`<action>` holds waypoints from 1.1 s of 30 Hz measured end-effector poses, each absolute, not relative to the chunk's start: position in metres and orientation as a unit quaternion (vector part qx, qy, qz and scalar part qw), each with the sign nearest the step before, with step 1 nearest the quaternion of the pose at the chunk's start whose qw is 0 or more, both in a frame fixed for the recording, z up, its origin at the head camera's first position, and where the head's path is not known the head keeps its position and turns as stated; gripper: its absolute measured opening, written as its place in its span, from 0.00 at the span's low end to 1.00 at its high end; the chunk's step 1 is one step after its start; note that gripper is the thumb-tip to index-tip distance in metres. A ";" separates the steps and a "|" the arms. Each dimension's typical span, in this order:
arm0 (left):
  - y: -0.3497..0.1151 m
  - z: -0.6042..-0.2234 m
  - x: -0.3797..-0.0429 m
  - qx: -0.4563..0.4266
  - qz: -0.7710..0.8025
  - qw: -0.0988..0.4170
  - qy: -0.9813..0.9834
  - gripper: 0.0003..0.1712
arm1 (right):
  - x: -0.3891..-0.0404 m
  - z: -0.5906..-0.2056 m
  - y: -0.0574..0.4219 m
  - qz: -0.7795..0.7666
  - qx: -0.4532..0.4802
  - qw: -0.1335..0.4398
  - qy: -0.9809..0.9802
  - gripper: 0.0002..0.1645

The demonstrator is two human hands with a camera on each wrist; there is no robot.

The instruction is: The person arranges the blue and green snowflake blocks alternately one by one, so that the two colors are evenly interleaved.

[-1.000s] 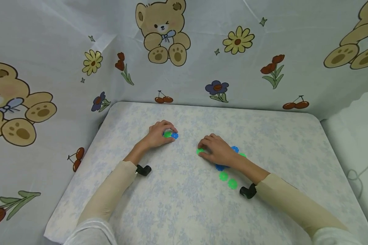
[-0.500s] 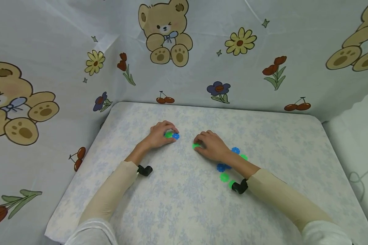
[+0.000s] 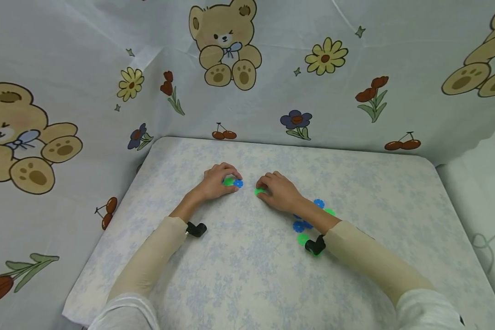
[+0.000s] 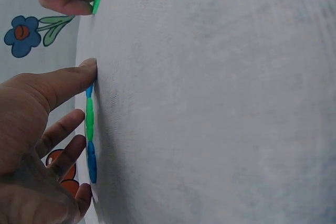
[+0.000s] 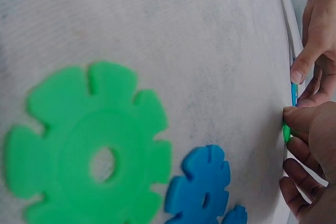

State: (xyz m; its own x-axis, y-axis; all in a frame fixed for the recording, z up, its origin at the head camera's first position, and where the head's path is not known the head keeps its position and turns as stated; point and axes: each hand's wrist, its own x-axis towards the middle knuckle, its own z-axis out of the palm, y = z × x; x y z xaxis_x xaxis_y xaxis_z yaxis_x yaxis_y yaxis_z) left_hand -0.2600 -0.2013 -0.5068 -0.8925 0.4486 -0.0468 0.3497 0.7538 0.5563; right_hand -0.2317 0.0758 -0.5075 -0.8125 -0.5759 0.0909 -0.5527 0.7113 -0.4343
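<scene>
On the far part of the table my left hand [image 3: 214, 182] curves its thumb and fingers round a short flat row of notched plastic discs. A green disc [image 3: 228, 181] and a blue disc [image 3: 238, 183] show between them; edge-on in the left wrist view the row runs blue, green [image 4: 89, 118], blue [image 4: 92, 162]. To the right of it, my right hand [image 3: 281, 191] pinches a single green notched disc [image 3: 258, 191] between thumb and fingers, close over the cloth. A small gap separates this disc from the row in the head view.
Loose discs lie under and beside the right forearm: several blue ones [image 3: 299, 226], a far blue one [image 3: 319, 203], and green ones [image 3: 303, 239], [image 3: 329, 211] partly hidden. A patterned curtain [image 3: 272, 91] hangs behind the table [image 3: 231, 275]. Each wrist carries a black camera [image 3: 315, 246].
My right hand has moved left and away from me with the green disc, nearing the left hand. The left hand stays in place round the row of discs.
</scene>
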 end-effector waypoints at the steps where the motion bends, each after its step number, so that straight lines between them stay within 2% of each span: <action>1: -0.202 -0.507 -0.260 0.214 0.278 0.088 0.932 0.17 | -0.233 -0.507 0.075 -0.224 -0.306 0.025 0.925 0.15; 20: -0.201 -0.505 -0.262 0.209 0.277 0.092 0.933 0.17 | -0.252 -0.510 0.049 -0.213 -0.326 0.018 0.921 0.14; 33: -0.199 -0.502 -0.261 0.203 0.268 0.096 0.937 0.17 | -0.252 -0.510 0.044 -0.219 -0.325 0.010 0.920 0.15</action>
State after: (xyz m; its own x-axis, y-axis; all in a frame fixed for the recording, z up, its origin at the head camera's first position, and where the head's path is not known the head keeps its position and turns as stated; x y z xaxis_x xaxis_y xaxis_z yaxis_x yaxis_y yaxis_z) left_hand -0.2611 -0.1989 -0.5024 -0.8993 0.4314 -0.0718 0.3284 0.7745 0.5406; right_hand -0.2517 0.0440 -0.5102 -0.7884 -0.6026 0.1235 -0.5935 0.6923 -0.4104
